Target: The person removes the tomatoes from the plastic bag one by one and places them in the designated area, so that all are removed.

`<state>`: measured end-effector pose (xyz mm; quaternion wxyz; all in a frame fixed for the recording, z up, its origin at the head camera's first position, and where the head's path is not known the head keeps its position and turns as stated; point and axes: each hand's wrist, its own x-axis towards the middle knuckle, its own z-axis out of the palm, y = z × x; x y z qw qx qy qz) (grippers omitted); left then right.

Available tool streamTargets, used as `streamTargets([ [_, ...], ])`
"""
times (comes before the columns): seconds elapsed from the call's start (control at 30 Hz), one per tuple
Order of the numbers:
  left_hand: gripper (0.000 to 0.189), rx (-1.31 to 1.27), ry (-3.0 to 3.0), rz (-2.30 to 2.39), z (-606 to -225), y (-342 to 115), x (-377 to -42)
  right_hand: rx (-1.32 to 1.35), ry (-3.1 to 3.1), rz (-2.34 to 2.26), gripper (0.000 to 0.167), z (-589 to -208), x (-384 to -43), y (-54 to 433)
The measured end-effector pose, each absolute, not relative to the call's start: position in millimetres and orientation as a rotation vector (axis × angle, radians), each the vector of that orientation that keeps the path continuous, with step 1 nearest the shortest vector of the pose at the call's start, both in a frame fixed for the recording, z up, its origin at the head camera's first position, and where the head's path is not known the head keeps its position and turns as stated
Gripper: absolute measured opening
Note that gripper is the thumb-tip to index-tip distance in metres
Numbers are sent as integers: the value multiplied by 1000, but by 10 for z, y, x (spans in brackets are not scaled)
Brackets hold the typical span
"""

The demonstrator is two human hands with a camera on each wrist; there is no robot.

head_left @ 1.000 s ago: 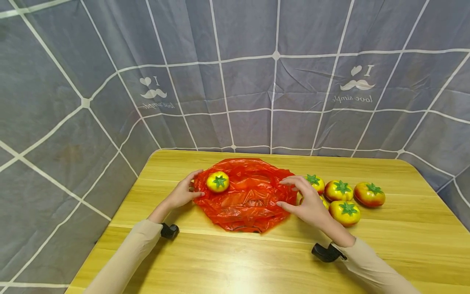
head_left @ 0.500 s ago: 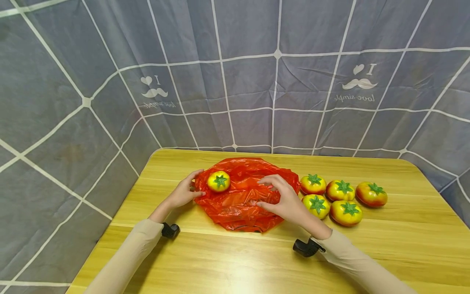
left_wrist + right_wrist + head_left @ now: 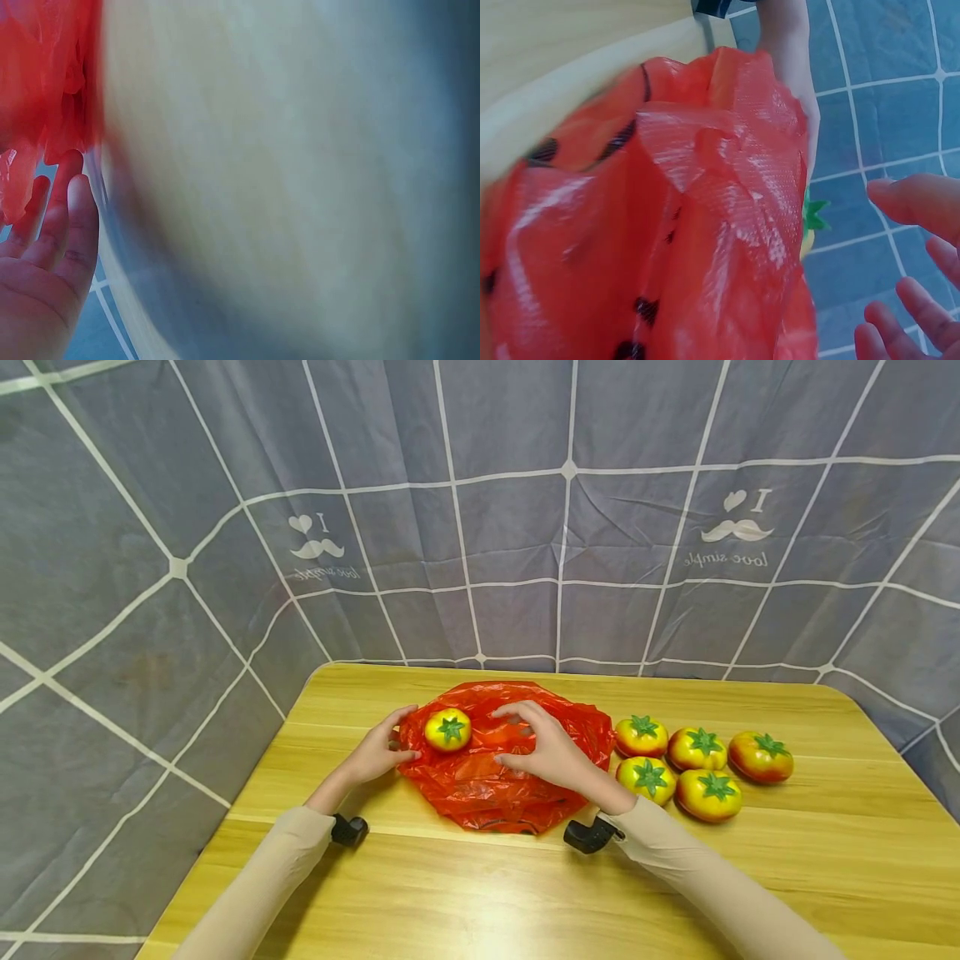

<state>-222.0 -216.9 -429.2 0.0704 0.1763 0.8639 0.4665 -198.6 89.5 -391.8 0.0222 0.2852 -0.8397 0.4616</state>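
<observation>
A crumpled red plastic bag (image 3: 480, 797) lies spread on the wooden table. On its left part sits a glossy yellow tomato-like fruit (image 3: 447, 730) with a green star-shaped top. My left hand (image 3: 372, 753) rests at the bag's left edge beside that fruit, its fingers loosely bent and gripping nothing; in the left wrist view its fingertips (image 3: 73, 166) meet the red plastic. My right hand (image 3: 551, 747) hovers over the middle of the bag with fingers spread and nothing in it. In the right wrist view the fruit's green top (image 3: 815, 211) peeks from behind the bag.
To the bag's right stand several more red-and-yellow fruits (image 3: 708, 795) in a group, the nearest ones close to the bag's edge. A grey checked curtain (image 3: 510, 543) hangs behind and along the left of the table (image 3: 450, 902).
My right hand has moved left, away from the group of fruits, across the bag toward the single fruit. My left hand, the bag and the fruits stay put.
</observation>
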Motion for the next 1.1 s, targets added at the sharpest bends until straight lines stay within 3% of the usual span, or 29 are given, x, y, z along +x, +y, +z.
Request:
streamTargets([
  [1.1,74,511,2605,1390,-4260,-2159,-2210,992,-2674,1478,61,-3855,-2444,447],
])
